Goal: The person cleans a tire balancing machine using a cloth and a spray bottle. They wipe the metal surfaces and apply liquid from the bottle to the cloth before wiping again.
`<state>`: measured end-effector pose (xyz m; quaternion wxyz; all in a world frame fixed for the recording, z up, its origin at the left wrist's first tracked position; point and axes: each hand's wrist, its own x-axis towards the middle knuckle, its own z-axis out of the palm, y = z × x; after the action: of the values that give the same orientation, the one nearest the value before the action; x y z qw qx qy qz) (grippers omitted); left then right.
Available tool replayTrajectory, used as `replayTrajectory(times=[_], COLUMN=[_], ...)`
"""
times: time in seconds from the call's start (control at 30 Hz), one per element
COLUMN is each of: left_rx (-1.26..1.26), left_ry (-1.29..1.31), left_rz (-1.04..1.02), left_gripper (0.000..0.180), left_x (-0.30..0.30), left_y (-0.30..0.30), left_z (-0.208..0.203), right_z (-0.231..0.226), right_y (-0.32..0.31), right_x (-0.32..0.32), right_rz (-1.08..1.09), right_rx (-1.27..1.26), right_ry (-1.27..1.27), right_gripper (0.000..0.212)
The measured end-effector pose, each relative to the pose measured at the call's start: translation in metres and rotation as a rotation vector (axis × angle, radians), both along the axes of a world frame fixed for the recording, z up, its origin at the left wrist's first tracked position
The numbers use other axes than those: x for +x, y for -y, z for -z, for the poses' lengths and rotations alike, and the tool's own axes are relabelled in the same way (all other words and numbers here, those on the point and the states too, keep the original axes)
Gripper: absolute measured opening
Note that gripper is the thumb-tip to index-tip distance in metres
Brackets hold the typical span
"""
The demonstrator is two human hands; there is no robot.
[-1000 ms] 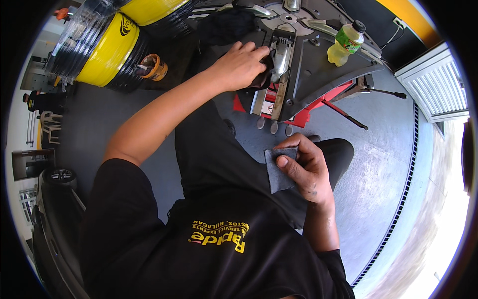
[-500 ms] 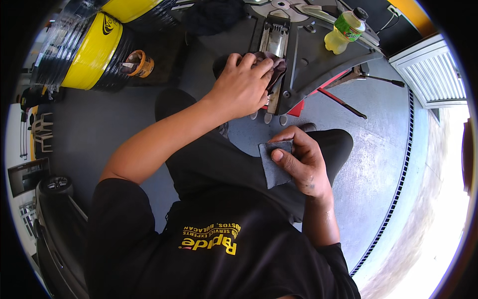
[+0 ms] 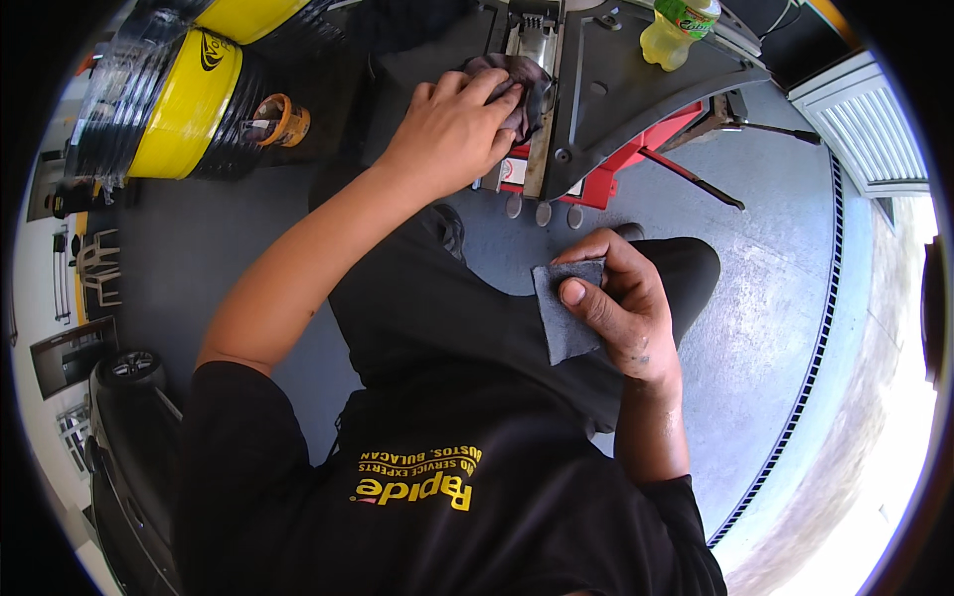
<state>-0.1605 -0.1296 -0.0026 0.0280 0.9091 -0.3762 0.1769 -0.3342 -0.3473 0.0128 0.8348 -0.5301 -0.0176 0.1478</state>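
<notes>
The dark machine surface (image 3: 636, 109) ends in a curved edge, with a red lever (image 3: 693, 179) reaching out past it on the right and foot pedals (image 3: 544, 213) below. Open grey floor (image 3: 765, 258) spreads on the right as far as the drain grating (image 3: 795, 417). A bottle (image 3: 679, 35) stands on the surface, right of the metal rail (image 3: 538, 38) and apart from the hands.

The left hand (image 3: 449, 134) has its fingers bent and slightly parted over a crumpled dark cloth (image 3: 527, 87), gripping it at the rail. The right hand (image 3: 631, 308) pinches a flat grey pad (image 3: 571, 323) between thumb and folded fingers, above the person's dark trousers (image 3: 447, 308).

The left forearm slants up and inward from a bent elbow, palm down; the right rises steeply, thumb uppermost, well apart from the surface.
</notes>
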Motion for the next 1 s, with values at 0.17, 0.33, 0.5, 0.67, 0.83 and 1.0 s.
replayTrajectory(times=[0.17,0.33,0.5,0.67,0.83,1.0], left_rx=[0.172,0.196,0.142,0.227,0.119,-0.178], left_ry=[-0.093,-0.06,0.042,-0.091,-0.582,-0.384], left_rz=[-0.121,-0.163,-0.211,-0.245,-0.137,-0.154], left_gripper=[0.046,0.056,0.067,0.068,0.036,0.04], left_x=[-0.046,-0.075,-0.039,-0.092,-0.08,-0.021], left_y=[0.001,-0.001,0.012,0.002,-0.007,0.01], left_z=[0.006,0.006,0.021,0.007,-0.055,-0.047], right_z=[-0.002,0.0,0.004,0.0,0.002,0.005], right_y=[0.002,0.005,0.004,0.01,0.013,0.014], right_x=[0.002,-0.001,-0.006,-0.012,-0.014,-0.014], right_rz=[0.0,-0.004,-0.04,0.008,0.06,0.063], right_rx=[-0.005,0.013,0.009,-0.019,0.031,0.042], right_ry=[0.069,0.042,0.061,0.06,0.041,0.027], right_gripper=[0.019,0.018,0.019,0.019,0.019,0.019])
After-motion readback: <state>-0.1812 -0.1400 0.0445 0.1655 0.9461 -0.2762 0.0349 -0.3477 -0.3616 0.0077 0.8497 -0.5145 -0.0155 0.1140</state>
